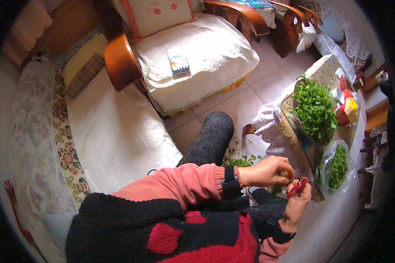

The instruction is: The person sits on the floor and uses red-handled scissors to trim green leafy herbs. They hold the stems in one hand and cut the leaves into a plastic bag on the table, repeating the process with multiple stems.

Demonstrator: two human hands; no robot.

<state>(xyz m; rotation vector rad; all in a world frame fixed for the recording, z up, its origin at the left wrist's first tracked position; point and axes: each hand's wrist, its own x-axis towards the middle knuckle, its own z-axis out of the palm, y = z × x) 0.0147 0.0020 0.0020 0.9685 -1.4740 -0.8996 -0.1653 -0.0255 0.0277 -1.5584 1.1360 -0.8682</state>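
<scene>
A small red tool [297, 187] was gripped in the right hand [296, 205], its long axis slanted forward-right, just beside the left hand [267, 171], pinched, contents indiscernible. Bagged greens [338, 168] were noted rightward, nearer the right hand.

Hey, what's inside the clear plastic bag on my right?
Leafy greens show inside the bag. Whatever lies beneath the top leaves is covered and can't be seen.

To our right, we see greens [316, 108] on the tabletop [323, 71], beyond a bag [351, 170]; ahead, a packet [178, 61] lies on an armchair [219, 47].
</scene>
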